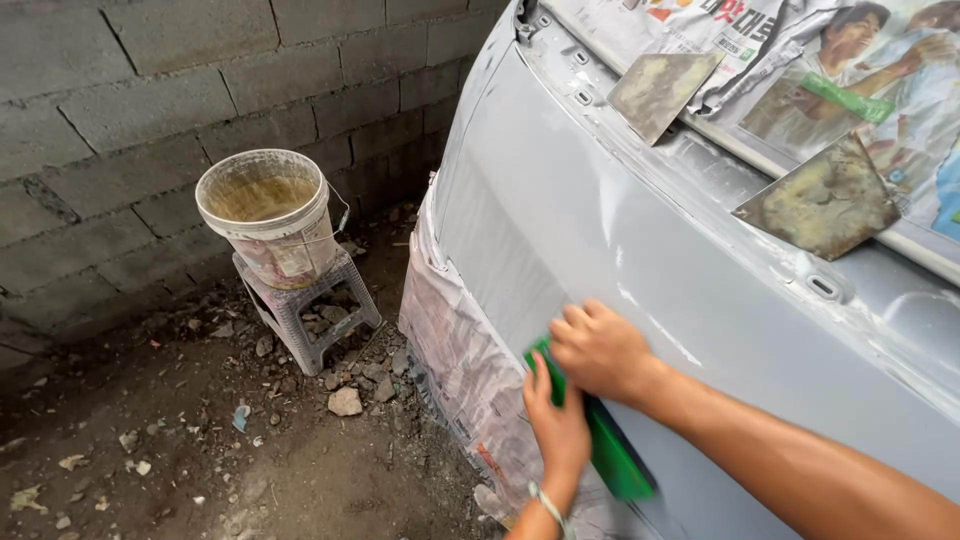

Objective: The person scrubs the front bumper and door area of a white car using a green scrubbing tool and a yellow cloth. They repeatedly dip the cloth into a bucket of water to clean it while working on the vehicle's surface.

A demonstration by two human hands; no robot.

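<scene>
You're mid-rub: left hand & right hand, fingers clamped on the green sanding block, pressed on the grey car panel. Next stroke wants flat, even push.

The green sanding block is largely covered by both hands; its full outline cannot be judged. The left hand is cut off at the wrist by the bottom edge. The grey car panel runs out of view to the right and at the near edge. Newspaper masking hides the panel's lower left corner. The bucket conceals most of the stool top; its contents are indistinct.
</scene>
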